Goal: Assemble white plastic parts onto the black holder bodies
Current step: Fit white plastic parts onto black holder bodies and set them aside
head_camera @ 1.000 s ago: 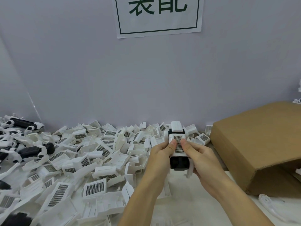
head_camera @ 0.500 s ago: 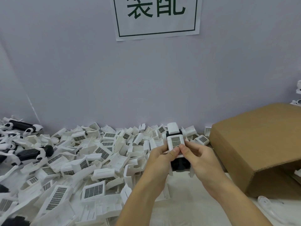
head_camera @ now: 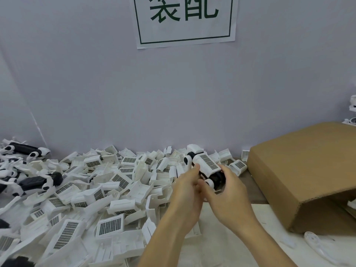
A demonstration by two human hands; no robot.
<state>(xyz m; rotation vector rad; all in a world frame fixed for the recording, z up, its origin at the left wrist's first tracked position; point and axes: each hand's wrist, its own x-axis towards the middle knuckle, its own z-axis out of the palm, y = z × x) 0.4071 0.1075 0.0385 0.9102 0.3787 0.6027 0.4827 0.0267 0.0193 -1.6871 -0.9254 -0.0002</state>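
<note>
Risk first: white grille part sits along the top of the black holder body, but whether its clips are fully seated cannot be told from this view. Judgement: if the piece is only part-latched, a twist or a release now could let it spring off into the loose white parts, where it would be lost among identical pieces. Assembly is held tilted, far end up toward the wall; a slip would likely drop it onto the counter or against the cardboard box just to its right. Pressing unevenly on one side could also cock the part in its seat

Position: assembly is in the air above the near edge of the pile, between both hands and slightly beyond them. Left hand has its fingers curled around the near-left side, thumb tip up against the white part. Right hand is cupped around the lower black end, fingers wrapped behind; exact contact there is hidden. Both hands grasp the same piece

Finished black-and-white units lie well apart, at far left
</note>
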